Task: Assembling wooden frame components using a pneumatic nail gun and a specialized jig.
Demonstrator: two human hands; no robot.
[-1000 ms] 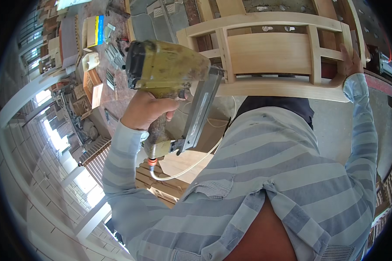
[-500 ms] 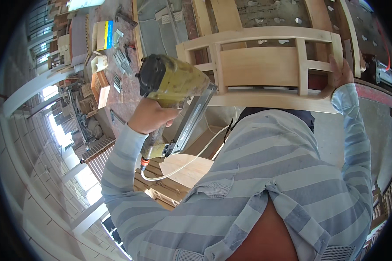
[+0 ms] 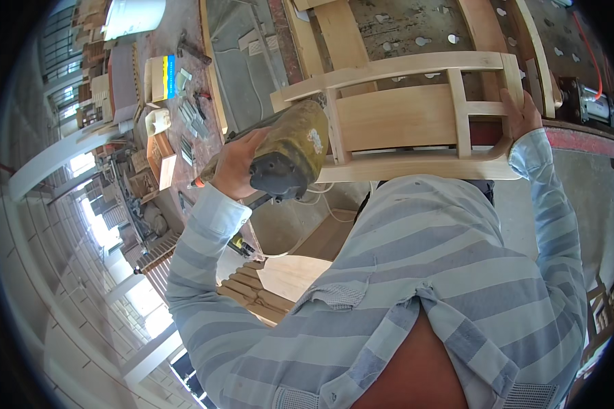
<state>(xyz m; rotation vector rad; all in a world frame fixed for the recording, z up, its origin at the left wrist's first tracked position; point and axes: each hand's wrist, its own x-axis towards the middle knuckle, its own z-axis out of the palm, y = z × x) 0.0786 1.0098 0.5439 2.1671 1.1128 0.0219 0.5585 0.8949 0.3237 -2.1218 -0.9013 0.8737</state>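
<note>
a small box [image 3: 162,77] with a pale face and a blue-and-yellow side stands at the upper left on the cluttered surface [image 3: 205,136]. a smaller pale carton [image 3: 158,121] lies just below it, its markings too small to tell.

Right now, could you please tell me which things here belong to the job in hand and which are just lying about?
In hand:
- yellow nail gun, held in the left hand
- wooden chair frame, steadied by the right hand

Lying about:
- small boxes on the workbench
- strips of nails
- stacked wood pieces below
</note>
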